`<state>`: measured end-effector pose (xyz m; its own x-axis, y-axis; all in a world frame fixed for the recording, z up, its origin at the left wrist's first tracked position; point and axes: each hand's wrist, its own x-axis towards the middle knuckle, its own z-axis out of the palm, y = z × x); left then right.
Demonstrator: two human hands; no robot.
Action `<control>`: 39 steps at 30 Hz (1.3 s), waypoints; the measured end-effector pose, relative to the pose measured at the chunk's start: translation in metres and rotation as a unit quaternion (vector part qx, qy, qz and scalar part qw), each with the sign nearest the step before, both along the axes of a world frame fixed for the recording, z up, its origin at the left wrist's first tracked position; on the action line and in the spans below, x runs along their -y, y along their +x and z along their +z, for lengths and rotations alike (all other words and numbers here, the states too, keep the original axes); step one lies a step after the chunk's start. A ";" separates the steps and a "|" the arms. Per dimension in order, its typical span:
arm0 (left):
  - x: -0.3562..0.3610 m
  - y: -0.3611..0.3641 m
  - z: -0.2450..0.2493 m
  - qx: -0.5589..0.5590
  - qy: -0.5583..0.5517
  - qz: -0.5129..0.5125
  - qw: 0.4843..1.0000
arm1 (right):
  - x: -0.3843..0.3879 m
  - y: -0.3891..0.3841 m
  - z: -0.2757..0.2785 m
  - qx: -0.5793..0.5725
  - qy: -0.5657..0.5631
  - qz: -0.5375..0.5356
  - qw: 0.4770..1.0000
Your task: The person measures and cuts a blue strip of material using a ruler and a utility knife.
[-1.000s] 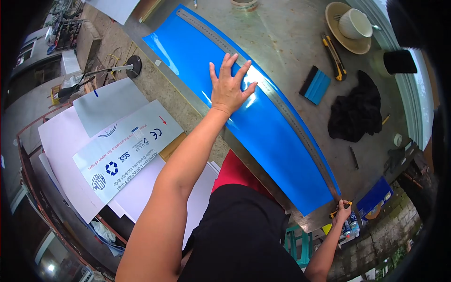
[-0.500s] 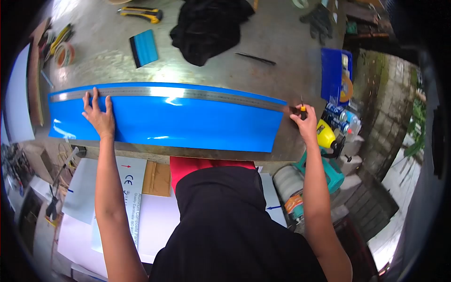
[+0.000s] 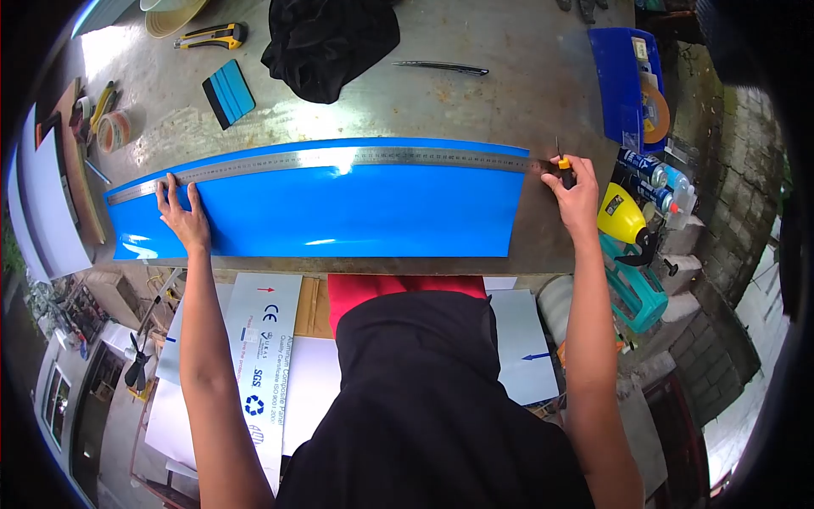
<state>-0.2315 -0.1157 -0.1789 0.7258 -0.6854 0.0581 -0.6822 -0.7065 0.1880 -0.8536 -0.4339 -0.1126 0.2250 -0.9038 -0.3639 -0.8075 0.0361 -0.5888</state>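
blue sheet (image 3: pixel 356 212) flat on table (image 3: pixel 509 102): thin, glossy, probably slippery | steel ruler (image 3: pixel 365 159) along its far edge, best pinned from above | left hand (image 3: pixel 182 216) splayed, pressing ruler | right hand (image 3: pixel 577 195) fisted round knife (image 3: pixel 561 161) at ruler's end

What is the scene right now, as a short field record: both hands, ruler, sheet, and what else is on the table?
left hand: flat, fingers on the left end of the steel ruler
right hand: closed on a small knife just past the ruler's right end
blue sheet: flat, with the ruler along its far edge
table: also holds black cloth, blue squeegee, yellow utility knife
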 end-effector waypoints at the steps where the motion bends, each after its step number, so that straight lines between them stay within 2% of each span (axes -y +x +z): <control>1: 0.000 0.000 -0.001 0.000 -0.003 0.000 1.000 | 0.000 0.000 0.000 0.000 -0.008 0.005 1.000; 8: 0.001 -0.005 -0.002 0.000 -0.014 0.009 1.000 | 0.000 -0.001 -0.003 -0.002 -0.033 0.024 0.999; 27: 0.003 -0.007 -0.002 0.000 -0.018 0.016 1.000 | 0.004 -0.003 -0.003 -0.021 0.007 0.008 1.000; 30: 0.003 -0.008 -0.002 0.001 -0.022 0.015 1.000 | 0.007 -0.008 -0.013 0.030 0.003 -0.006 1.000; 32: 0.003 -0.009 -0.003 0.003 -0.023 0.018 1.000 | 0.010 -0.008 -0.017 -0.015 0.014 -0.063 0.998; 35: 0.003 -0.008 -0.003 0.006 -0.024 0.019 0.999 | 0.013 0.002 -0.017 -0.064 0.013 -0.075 0.995; 39: 0.006 -0.011 -0.003 0.015 -0.021 0.018 1.000 | 0.015 0.002 -0.021 -0.016 0.005 -0.070 0.997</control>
